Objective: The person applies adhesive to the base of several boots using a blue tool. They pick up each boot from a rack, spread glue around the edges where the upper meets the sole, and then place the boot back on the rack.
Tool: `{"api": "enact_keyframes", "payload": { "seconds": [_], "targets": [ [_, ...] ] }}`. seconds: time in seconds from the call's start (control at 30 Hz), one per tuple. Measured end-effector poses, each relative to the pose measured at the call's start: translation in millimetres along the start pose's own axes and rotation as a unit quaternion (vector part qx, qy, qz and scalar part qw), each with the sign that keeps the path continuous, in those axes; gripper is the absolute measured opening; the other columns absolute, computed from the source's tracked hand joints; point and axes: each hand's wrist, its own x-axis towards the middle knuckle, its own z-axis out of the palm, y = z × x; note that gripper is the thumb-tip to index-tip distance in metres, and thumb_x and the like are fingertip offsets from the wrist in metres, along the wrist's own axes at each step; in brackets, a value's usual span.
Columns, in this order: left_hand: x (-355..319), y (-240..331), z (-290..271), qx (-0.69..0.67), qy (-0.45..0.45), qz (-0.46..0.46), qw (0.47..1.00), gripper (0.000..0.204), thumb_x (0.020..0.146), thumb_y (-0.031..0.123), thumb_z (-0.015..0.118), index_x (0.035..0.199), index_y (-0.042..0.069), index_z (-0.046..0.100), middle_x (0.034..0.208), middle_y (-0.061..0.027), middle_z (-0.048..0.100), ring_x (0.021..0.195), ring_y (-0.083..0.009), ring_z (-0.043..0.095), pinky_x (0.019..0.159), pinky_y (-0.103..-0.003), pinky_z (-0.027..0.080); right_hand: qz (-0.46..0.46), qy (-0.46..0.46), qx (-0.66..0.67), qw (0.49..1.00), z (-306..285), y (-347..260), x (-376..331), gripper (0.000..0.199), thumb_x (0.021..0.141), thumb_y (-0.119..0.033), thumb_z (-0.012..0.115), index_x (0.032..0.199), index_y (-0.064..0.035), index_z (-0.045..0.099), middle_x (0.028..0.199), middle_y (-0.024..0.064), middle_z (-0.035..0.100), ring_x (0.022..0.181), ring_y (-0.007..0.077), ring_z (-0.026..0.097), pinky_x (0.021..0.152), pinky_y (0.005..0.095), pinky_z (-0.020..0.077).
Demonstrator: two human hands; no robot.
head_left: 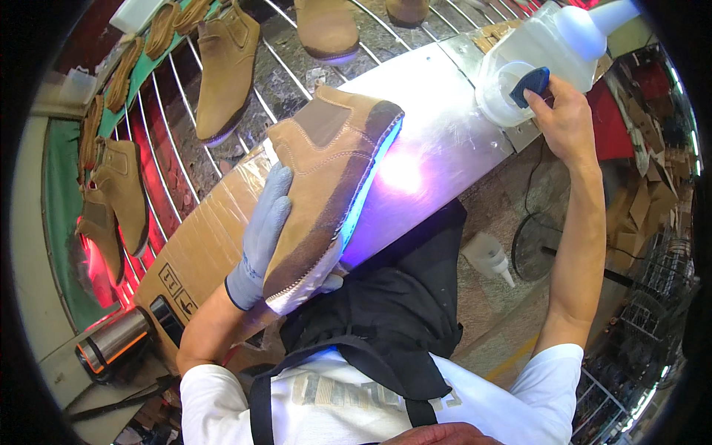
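A tan suede ankle boot (315, 174) lies tilted on its side over the bench, with a dark, wet-looking band along its lower edge. Blue-violet light shines along its sole side. My left hand (265, 230), in a light grey-blue glove, grips the boot from the left, and a fingertip shows beneath the toe. Bare, my right hand (567, 122) reaches to the far right and pinches a small dark blue pad or brush head (529, 87). The pad is at the round opening of a translucent plastic jug (549, 48) lying on its side.
A shiny metal sheet (445, 96) and cardboard (208, 222) cover the bench. Beyond is a wire rack (278, 101) with several tan boots (225, 70) and red-lit bars. A steel flask (115, 345) stands at left. Right of my lap are a white squeeze bottle (488, 254) and a round black stand (535, 245).
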Motion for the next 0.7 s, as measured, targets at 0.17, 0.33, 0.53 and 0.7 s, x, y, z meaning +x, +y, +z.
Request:
{"api": "enact_keyframes", "payload": {
  "seconds": [0.17,0.33,0.53,0.7],
  "targets": [
    [-28.8,-27.5,16.9,-0.007,0.043,0.009,0.999,0.071,0.090,0.012,0.073,0.150,-0.001,0.038,0.150,-0.0199,0.051,0.135,-0.0285,0.054,0.117,-0.043,0.034,0.090,-0.038,0.097,0.991,-0.5,7.0,3.7,0.023,0.090,-0.020,0.072,0.098,0.0020,0.070,0.076,0.0106,0.069,0.067,0.0179,0.064,0.065,0.0324,0.0504],
    [-55.4,-47.1,24.7,-0.033,0.071,-0.006,0.997,0.081,0.090,0.013,0.076,0.155,-0.003,0.029,0.151,-0.0220,0.049,0.134,-0.0272,0.055,0.114,-0.039,0.041,0.145,0.040,0.240,0.959,-2.9,28.1,-5.1,0.025,0.093,-0.024,0.075,0.098,0.0008,0.073,0.081,0.0030,0.071,0.068,0.0096,0.065,0.062,0.0242,0.0531],
    [-70.4,-58.5,26.7,-0.138,0.039,-0.093,0.985,0.069,0.095,0.009,0.067,0.154,0.001,0.032,0.152,-0.0278,0.046,0.135,-0.0369,0.052,0.113,-0.044,0.042,0.229,0.086,0.347,0.905,-4.6,36.3,-21.1,0.026,0.095,-0.025,0.075,0.104,-0.0007,0.071,0.088,0.0050,0.073,0.072,0.0099,0.069,0.064,0.0221,0.0572],
    [-61.5,-56.7,12.4,-0.084,0.050,-0.027,0.995,0.051,0.103,0.010,0.055,0.151,0.004,0.040,0.149,-0.0309,0.046,0.135,-0.0449,0.051,0.113,-0.047,0.041,0.230,0.016,0.564,0.793,17.6,45.0,-37.4,0.024,0.097,-0.022,0.071,0.106,0.0008,0.069,0.089,0.0089,0.074,0.073,0.0141,0.072,0.064,0.0250,0.0596]
  ]
}}
